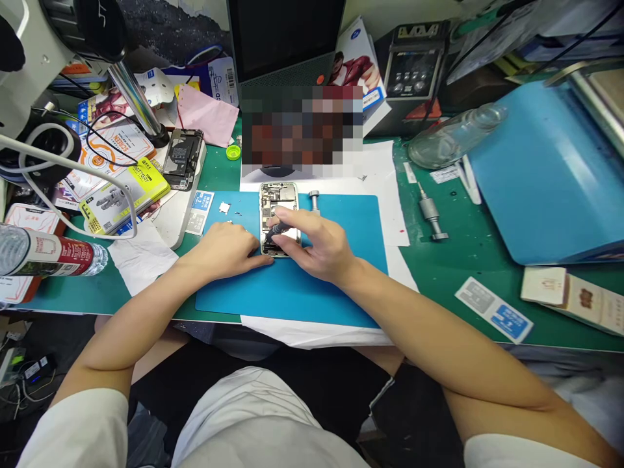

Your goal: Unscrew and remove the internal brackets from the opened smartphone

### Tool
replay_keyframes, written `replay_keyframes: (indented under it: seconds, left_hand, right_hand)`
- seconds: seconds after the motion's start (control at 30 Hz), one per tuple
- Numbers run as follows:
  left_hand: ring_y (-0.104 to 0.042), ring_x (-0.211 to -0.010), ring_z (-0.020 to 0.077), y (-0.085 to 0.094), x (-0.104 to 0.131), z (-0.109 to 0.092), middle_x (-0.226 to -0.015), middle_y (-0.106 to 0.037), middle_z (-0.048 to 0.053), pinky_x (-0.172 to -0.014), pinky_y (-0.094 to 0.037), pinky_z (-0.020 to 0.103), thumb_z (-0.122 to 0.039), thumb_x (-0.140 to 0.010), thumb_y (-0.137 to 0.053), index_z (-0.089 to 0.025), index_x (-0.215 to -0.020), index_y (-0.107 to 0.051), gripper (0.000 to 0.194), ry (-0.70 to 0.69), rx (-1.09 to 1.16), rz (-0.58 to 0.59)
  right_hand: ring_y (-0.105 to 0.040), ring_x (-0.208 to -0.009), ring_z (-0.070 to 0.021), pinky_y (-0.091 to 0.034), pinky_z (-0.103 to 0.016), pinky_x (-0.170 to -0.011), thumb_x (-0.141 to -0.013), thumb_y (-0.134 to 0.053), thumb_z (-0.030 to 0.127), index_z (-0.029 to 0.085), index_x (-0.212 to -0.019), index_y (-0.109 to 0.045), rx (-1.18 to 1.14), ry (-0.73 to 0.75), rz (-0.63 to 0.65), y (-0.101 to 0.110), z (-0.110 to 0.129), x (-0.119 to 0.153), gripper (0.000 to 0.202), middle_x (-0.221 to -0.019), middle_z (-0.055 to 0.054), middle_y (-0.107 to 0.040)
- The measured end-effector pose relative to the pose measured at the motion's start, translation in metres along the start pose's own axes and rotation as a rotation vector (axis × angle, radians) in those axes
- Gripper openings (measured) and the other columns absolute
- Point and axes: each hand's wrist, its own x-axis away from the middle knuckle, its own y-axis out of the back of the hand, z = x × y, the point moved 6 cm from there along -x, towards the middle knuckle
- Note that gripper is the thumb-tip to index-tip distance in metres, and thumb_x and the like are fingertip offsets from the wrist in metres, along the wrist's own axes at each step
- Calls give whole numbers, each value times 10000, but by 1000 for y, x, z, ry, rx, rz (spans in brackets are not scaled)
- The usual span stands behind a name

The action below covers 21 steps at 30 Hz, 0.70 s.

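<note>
Sits at a green table; has a large blue sheet off to the right, and a dark monitor at the back; has a blue mat directly in front, laid partly over white paper; keeps a glass bottle lying beside the blue sheet, and a plastic bottle tipped over at the far left.

Rests the left hand on the mat, fingers curled and thumb reaching to the lower left corner of an opened phone; cannot tell whether the left grip has hold of its edge; brings the right hand over the phone's right side, grip closed on a dark tool between thumb and fingers, its tip too hidden to tell; has the phone near the mat's upper edge, inner parts exposed.

Has a grey metal tool lying on the table right of the paper; has another metal tool just beyond the right hand; has a small silvery piece on the mat, left of the phone.
</note>
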Motion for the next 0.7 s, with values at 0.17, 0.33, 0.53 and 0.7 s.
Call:
replay_keyframes:
  seconds: [0.17,0.33,0.53,0.7]
  left_hand:
    - [-659,-720,255,0,0,1,-732,-708,96,-622,-332,328,-621,-1008,-501,-180,-785,-753,554,-10,16,-8]
    - [-650,-701,247,0,0,2,-724,-704,91,-618,-323,329,-606,-1008,-511,-181,-765,-745,542,-6,21,-9]
    - [-659,-728,255,1,1,1,-737,-706,88,-612,-303,331,-606,-1011,-515,-186,-776,-747,535,-8,20,-13]
    - [-660,-723,251,1,0,1,-736,-707,84,-608,-307,329,-605,-1006,-529,-187,-780,-745,522,-2,29,-3]
  right_hand:
    - [-745,-950,-195,-663,-352,-783,-1034,-557,242,285,-1518,-436,49,54,-11,2,4,-4,501,-1064,-66,-750]
    - [-742,-1035,-204,-647,-388,-870,-1006,-558,138,296,-1541,-386,15,32,25,0,5,-6,584,-1141,-67,-764]
    - [-722,-915,-197,-618,-368,-783,-984,-622,167,301,-1532,-420,23,60,7,2,7,-8,600,-1046,-51,-752]
    - [-723,-988,-205,-622,-396,-856,-987,-583,119,313,-1559,-383,-7,48,14,2,8,-9,636,-1046,-43,-756]
